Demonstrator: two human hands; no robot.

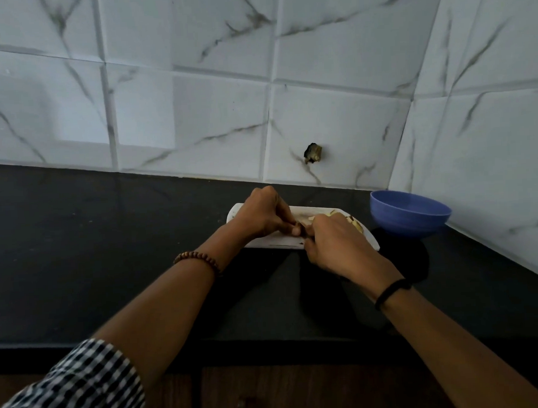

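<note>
At the white board (pixel 274 241) on the dark table (pixel 107 243), left hand (pixel 263 215) and right hand (pixel 335 244) each keep a grip clamped on a small brownish piece (pixel 300 228), apparently peeling; next, a careful pull.

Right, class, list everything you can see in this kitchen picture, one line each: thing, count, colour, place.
chopping board: one, white, on the countertop under the hands
food piece: one, small, brownish, between both hands over the board
cut pieces: a few, pale yellow, on the board's right end
bowl: one, blue, on the countertop right of the board
countertop: one, black, along the wall
wall tiles: many, white with grey veins, behind and right
hole: one, dark, in a tile above the board
cupboard front: one, brown, below the countertop
bracelet: one, brown beads, left wrist
wristband: one, black, right wrist
sleeve: one, black-and-white check, left arm
left hand: pinches the food piece
right hand: pinches it too
</note>
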